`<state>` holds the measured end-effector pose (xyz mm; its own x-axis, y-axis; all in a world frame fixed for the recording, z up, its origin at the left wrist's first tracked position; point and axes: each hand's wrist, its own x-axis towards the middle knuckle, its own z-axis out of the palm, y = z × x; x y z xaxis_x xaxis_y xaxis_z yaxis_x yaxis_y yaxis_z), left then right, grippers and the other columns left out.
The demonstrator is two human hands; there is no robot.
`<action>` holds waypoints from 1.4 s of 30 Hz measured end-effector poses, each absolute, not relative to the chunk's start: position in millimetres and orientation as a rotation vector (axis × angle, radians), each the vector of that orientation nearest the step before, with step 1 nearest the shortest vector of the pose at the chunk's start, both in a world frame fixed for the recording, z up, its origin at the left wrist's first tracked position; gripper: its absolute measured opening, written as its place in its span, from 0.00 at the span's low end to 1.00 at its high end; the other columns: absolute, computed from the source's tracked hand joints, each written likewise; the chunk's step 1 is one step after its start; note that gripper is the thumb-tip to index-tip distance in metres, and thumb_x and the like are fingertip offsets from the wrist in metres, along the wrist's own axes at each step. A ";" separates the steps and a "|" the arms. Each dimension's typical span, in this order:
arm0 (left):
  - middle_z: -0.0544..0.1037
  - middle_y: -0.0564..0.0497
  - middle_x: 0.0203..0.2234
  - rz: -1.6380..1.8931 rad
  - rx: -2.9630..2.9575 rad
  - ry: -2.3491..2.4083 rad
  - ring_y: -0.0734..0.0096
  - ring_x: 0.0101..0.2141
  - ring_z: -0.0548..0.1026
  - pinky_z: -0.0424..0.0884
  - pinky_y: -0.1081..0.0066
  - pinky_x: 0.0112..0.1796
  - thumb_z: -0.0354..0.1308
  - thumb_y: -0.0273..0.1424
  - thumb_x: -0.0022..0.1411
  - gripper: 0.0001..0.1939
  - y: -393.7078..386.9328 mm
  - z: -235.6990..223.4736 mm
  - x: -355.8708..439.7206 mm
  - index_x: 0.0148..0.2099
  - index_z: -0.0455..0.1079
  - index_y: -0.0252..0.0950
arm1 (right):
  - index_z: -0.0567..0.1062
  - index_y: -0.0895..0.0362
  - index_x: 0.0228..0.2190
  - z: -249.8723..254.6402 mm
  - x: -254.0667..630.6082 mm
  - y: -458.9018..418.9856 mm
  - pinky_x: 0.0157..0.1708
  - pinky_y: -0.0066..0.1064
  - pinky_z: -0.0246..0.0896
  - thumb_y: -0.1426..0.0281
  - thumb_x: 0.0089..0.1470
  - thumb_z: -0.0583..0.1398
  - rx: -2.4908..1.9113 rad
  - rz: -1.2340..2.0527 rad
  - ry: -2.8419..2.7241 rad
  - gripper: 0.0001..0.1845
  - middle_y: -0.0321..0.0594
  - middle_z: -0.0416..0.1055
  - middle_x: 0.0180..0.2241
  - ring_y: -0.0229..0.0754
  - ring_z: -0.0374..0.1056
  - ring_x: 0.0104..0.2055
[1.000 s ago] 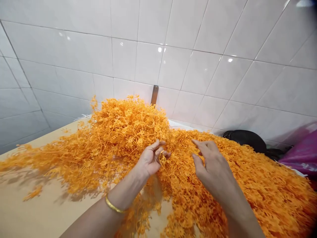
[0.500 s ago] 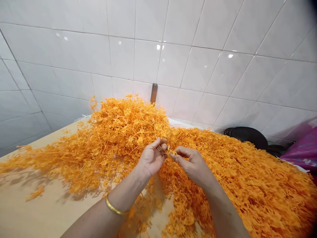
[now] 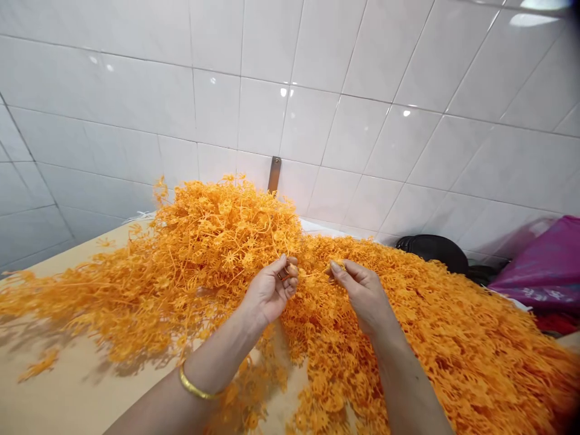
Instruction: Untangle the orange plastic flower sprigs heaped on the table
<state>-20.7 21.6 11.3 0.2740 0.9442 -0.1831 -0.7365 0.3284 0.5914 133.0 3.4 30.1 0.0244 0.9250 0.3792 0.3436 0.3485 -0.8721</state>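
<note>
My left hand (image 3: 270,289), with a gold bangle (image 3: 196,386) at its wrist, is turned palm up. Its thumb and fingers are pinched together; what lies between them is too small to make out. Facing it across a short gap, my right hand (image 3: 365,293) grips a small orange plastic sprig (image 3: 338,266) between thumb and fingertips. Behind the left hand rises a tall heap of orange plastic sprigs (image 3: 226,229) with thin stems and star-shaped tips. A broad, dense pile of orange pieces (image 3: 444,326) spreads beneath and beyond the right hand.
The heaps rest on a light tan table (image 3: 109,405) against a white tiled wall (image 3: 263,115). A brown metal strip (image 3: 274,175) is fixed to the wall. A black rounded object (image 3: 435,252) and a purple bag (image 3: 539,266) stand at the right. One loose sprig (image 3: 40,364) lies at left.
My hands have drawn apart, the right one moving away to the right with the orange sprig at its fingertips. The camera view has turned slightly to the right.
</note>
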 end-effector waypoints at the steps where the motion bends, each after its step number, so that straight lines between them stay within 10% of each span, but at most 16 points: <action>1: 0.65 0.55 0.16 1.168 0.432 0.564 0.84 0.16 0.63 0.59 0.82 0.17 0.50 0.30 0.55 0.07 20.7 10.9 -19.1 0.30 0.65 0.30 | 0.66 0.58 0.19 29.9 132.0 3.8 0.24 0.26 0.47 0.60 0.47 0.54 -1.190 0.679 -1.517 0.15 0.35 0.59 0.20 0.35 0.55 0.26; 18: 0.56 0.59 0.11 1.157 0.662 0.583 0.81 0.15 0.61 0.58 0.78 0.19 0.55 0.35 0.50 0.11 3.4 5.8 1.2 0.23 0.63 0.32 | 0.71 0.58 0.22 10.4 109.4 14.8 0.28 0.29 0.57 0.67 0.33 0.61 -0.984 0.931 -0.757 0.09 0.38 0.68 0.27 0.39 0.62 0.32; 27: 0.50 0.60 0.09 1.141 0.562 0.682 0.85 0.12 0.53 0.51 0.79 0.17 0.54 0.33 0.51 0.12 6.7 -0.9 -0.3 0.21 0.62 0.31 | 0.62 0.55 0.21 26.7 180.7 21.6 0.25 0.32 0.59 0.62 0.40 0.55 -1.024 0.685 -0.725 0.09 0.31 0.60 0.19 0.34 0.60 0.21; 35: 0.50 0.60 0.10 1.109 0.807 0.648 0.84 0.13 0.50 0.50 0.79 0.17 0.53 0.37 0.52 0.14 6.3 -0.6 -3.3 0.22 0.64 0.32 | 0.73 0.58 0.26 21.2 159.2 19.0 0.32 0.34 0.57 0.63 0.40 0.59 -1.397 0.704 -1.479 0.12 0.40 0.68 0.28 0.42 0.64 0.31; 42: 0.55 0.57 0.12 1.182 0.983 0.518 0.83 0.16 0.54 0.53 0.79 0.20 0.51 0.36 0.53 0.14 7.7 0.1 -6.1 0.23 0.65 0.32 | 0.71 0.58 0.30 34.7 133.5 -4.2 0.40 0.32 0.55 0.66 0.46 0.57 -0.929 1.356 -1.812 0.09 0.37 0.67 0.32 0.38 0.62 0.37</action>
<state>-6.1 7.7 0.1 0.3344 0.9311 0.1456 -0.5246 0.0556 0.8496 133.5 -4.2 34.7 -0.5128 0.8523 0.1028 0.1419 0.2022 -0.9690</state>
